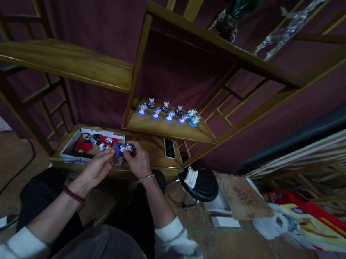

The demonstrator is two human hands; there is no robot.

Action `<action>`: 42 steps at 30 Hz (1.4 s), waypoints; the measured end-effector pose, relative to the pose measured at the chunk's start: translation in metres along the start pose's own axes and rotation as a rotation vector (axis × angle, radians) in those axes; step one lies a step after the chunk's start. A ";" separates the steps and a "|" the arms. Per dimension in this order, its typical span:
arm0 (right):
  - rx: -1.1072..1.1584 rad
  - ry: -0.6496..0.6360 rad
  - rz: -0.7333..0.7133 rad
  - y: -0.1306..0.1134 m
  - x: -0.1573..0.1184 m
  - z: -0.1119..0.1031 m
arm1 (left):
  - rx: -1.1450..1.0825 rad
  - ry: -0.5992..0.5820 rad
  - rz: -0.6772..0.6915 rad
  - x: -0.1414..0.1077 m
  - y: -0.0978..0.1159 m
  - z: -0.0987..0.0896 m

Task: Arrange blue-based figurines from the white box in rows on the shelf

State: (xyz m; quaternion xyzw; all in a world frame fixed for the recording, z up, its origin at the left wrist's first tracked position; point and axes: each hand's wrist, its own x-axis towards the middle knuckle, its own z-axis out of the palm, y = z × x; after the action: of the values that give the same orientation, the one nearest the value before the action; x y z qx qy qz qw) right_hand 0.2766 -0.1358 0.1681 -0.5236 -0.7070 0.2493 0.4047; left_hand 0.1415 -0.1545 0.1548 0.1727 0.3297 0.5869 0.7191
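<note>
Both my hands meet over the right side of a shallow cardboard box [69,145], closed around a small purple-and-white figurine [120,148]. The fingers of my left hand [105,161] pinch its purple base end. At the head end, my right hand [138,159] grips it with thumb and fingers. Inside the box lie several loose figurines in red, black and blue, among them a red one [83,146]. On the shelf above stand several figurines: purple-based ones such as this figurine [155,113] in front, dark-based ones such as this figurine [166,106] behind, and blue ones at the right.
A phone [169,148] lies on the lower shelf [149,151], right of my hands. The wooden frame [138,68] rises in front. A black round stool [201,186] with a white item [191,176] on it stands at the right, near bags and a red-yellow box [314,222].
</note>
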 end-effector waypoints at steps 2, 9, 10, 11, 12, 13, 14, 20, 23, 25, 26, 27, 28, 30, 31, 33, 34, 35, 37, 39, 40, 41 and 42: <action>0.013 -0.018 -0.010 0.001 0.004 0.004 | 0.003 0.021 0.012 -0.001 0.003 -0.001; 0.028 -0.058 -0.013 0.003 0.006 0.011 | 0.066 0.041 0.019 0.000 0.004 -0.007; 0.028 -0.059 -0.019 0.004 0.006 0.010 | 0.080 0.038 0.020 0.001 0.003 -0.008; 0.024 -0.058 -0.021 0.004 0.005 0.008 | 0.092 0.041 0.017 0.003 0.001 -0.008; 0.019 -0.058 -0.020 0.005 0.004 0.007 | 0.102 0.047 0.013 0.004 -0.001 -0.008; 0.015 -0.058 -0.017 0.006 0.004 0.005 | 0.109 0.055 0.009 0.005 -0.003 -0.007; 0.013 -0.057 -0.016 0.007 0.004 0.004 | 0.112 0.064 0.004 0.006 -0.004 -0.007; 0.028 -0.048 -0.030 0.016 0.004 -0.002 | 0.119 0.086 -0.023 0.011 -0.013 -0.002; 0.021 -0.064 -0.015 0.020 0.005 -0.006 | 0.114 0.101 -0.017 0.013 -0.018 0.000; 0.018 -0.073 -0.005 0.021 0.005 -0.010 | 0.111 0.097 -0.011 0.013 -0.021 0.002; 0.018 -0.075 -0.005 0.021 0.005 -0.012 | 0.109 0.094 -0.010 0.013 -0.023 0.004; 0.018 -0.077 -0.009 0.022 0.005 -0.014 | 0.109 0.094 -0.012 0.013 -0.024 0.006; 0.017 -0.079 -0.015 0.023 0.004 -0.016 | 0.110 0.098 -0.016 0.013 -0.025 0.008; 0.013 -0.087 -0.026 0.025 0.004 -0.020 | 0.114 0.118 -0.021 0.012 -0.026 0.014; 0.008 -0.091 -0.027 0.025 0.004 -0.022 | 0.117 0.125 -0.022 0.011 -0.027 0.017; -0.001 -0.097 -0.025 0.027 0.003 -0.025 | 0.123 0.125 -0.020 0.011 -0.028 0.022; -0.005 -0.098 -0.023 0.028 0.003 -0.026 | 0.126 0.122 -0.018 0.011 -0.028 0.024; -0.008 -0.098 -0.020 0.028 0.003 -0.027 | 0.130 0.116 -0.018 0.011 -0.028 0.026; -0.008 -0.100 -0.021 0.030 0.003 -0.029 | 0.138 0.108 -0.019 0.012 -0.029 0.027; -0.002 -0.098 -0.034 0.031 0.003 -0.029 | 0.147 0.102 -0.021 0.014 -0.030 0.027; 0.001 -0.097 -0.041 0.032 0.003 -0.029 | 0.152 0.098 -0.021 0.014 -0.030 0.026; 0.003 -0.097 -0.048 0.032 0.003 -0.029 | 0.156 0.094 -0.020 0.015 -0.030 0.026; 0.004 -0.096 -0.051 0.033 0.004 -0.029 | 0.159 0.091 -0.020 0.015 -0.030 0.026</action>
State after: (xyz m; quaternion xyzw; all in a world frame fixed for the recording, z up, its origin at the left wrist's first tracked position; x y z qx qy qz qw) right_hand 0.3182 -0.1236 0.1598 -0.4920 -0.7382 0.2653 0.3776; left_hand 0.1825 -0.1437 0.1501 0.1990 0.4094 0.5587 0.6933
